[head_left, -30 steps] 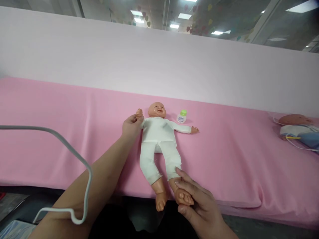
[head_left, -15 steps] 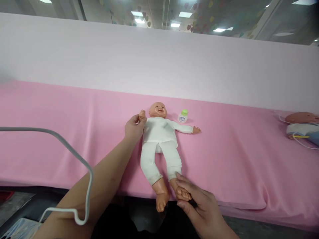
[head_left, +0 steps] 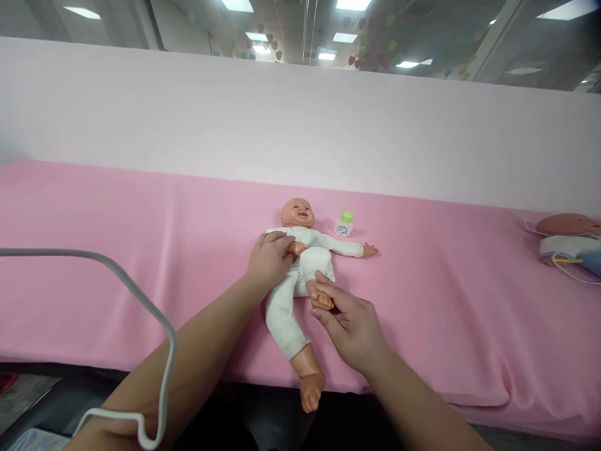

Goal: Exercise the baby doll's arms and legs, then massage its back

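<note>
Pink fabric covers a long padded table (head_left: 141, 250), and a plastic baby doll in a white cloth suit (head_left: 300, 263) lies on its back on that cover, near the front edge, head pointing away from us. We see it from above, through a head-worn camera.

Our left hand (head_left: 271, 260) is clenched around the doll's small plastic hand (head_left: 297, 248), folding that arm across the chest. Our right hand (head_left: 350, 322) grips one bare plastic foot (head_left: 320, 294) between thumb and fingers, with the knee bent so the foot sits up by the belly. We judge that both limbs are being held folded toward the body's middle, which keeps the soft cloth torso steady on the table.

The doll's other leg lies straight, its bare foot (head_left: 312, 391) hanging just past the table's front edge. Its other arm stretches out flat to the side, untouched.

Just beside the doll's head stands a small white bottle with a green cap (head_left: 344, 223), upright. A second doll (head_left: 570, 241), partly cut off, lies at the far right of the table with thin cords around it. A grey cable (head_left: 154, 326) loops over our left forearm. Behind the table runs a pale pink wall (head_left: 300, 125).
</note>
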`<action>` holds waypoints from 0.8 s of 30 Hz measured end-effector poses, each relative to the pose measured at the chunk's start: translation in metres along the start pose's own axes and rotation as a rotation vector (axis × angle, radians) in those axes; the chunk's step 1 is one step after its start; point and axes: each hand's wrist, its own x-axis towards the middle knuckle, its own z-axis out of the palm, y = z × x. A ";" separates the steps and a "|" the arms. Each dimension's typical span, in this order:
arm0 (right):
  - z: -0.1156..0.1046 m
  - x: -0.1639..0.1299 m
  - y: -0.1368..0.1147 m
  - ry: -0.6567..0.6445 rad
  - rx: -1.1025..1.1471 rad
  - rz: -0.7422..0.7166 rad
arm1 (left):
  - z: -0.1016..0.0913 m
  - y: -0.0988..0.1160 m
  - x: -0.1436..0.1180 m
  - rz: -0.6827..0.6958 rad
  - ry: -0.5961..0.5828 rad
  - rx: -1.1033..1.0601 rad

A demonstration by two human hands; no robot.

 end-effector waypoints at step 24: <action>-0.033 -0.100 0.010 -0.103 -0.100 -0.190 | -0.007 -0.056 0.021 -0.498 0.235 -0.541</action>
